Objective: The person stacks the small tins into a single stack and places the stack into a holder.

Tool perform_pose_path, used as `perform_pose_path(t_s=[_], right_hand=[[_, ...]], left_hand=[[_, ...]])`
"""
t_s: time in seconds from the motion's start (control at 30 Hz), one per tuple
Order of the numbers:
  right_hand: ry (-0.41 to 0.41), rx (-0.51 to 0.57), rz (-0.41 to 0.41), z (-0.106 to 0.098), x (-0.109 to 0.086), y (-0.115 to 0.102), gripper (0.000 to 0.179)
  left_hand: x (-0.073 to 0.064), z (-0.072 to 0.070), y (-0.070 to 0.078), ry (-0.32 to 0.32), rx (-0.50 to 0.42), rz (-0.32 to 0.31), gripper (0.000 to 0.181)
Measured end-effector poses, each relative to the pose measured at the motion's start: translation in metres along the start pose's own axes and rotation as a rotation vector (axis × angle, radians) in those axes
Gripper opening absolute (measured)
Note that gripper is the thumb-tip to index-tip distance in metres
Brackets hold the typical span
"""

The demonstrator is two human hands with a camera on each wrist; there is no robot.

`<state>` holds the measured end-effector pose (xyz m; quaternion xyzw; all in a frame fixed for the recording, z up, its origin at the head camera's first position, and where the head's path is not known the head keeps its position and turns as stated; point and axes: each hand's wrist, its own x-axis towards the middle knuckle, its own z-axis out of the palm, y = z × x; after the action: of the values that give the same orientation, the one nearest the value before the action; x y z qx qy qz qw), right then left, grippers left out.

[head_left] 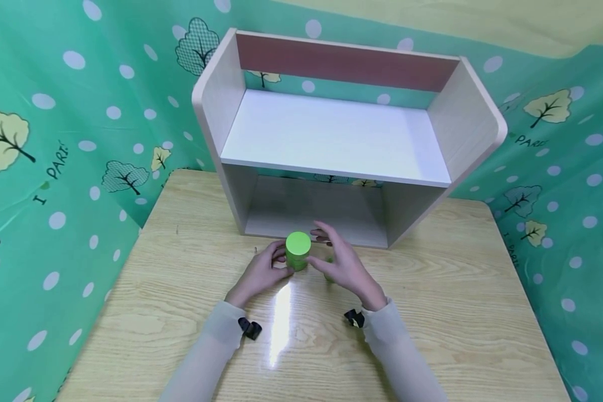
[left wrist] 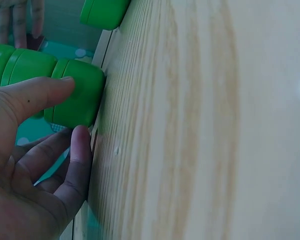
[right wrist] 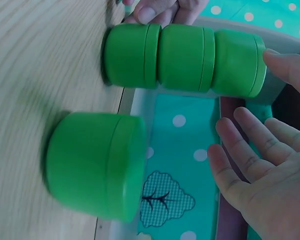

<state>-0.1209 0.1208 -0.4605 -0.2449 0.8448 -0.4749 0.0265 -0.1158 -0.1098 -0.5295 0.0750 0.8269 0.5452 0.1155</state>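
L hand point(head_left: 262, 269) pinches jar stack point(right wrist: 185, 59) near its base, upright on woodgrain tbl point(head_left: 482, 312); R hand point(head_left: 349, 267) has fingers spread apart, thumb by stack's top. R wrist cam shows 3 smooth, rounded green jars stacked + 1 loose jar point(right wrist: 85, 165) beside, mostly hidden in head view. Behind: 1 pale 2-tier shelf point(head_left: 331, 137), then polka-dot green cloth point(head_left: 80, 184).

Table point(head_left: 457, 268): pale wood grain, bright glare streak point(head_left: 281, 324) near the middle. Shelf unit point(head_left: 331, 134) stands at its back. In front of the unit, stack of three green containers point(right wrist: 185, 59), bottom one on the wood. Single green container point(right wrist: 92, 162) upright just right of it, apart.
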Motion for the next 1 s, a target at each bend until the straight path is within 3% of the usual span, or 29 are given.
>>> perform_pose_path(t_s=[0.57,1.0], right_hand=[[0.106,0.014,0.064,-0.017,-0.027,0.019,0.077],[0.143,0.06,0.105,-0.024,-0.048,0.036,0.077]], left_hand=[[-0.001,0.0,-0.002,-0.004,0.003,-0.005,0.069],[0.0,-0.001,-0.004,-0.006,-0.009,-0.004,0.069]])
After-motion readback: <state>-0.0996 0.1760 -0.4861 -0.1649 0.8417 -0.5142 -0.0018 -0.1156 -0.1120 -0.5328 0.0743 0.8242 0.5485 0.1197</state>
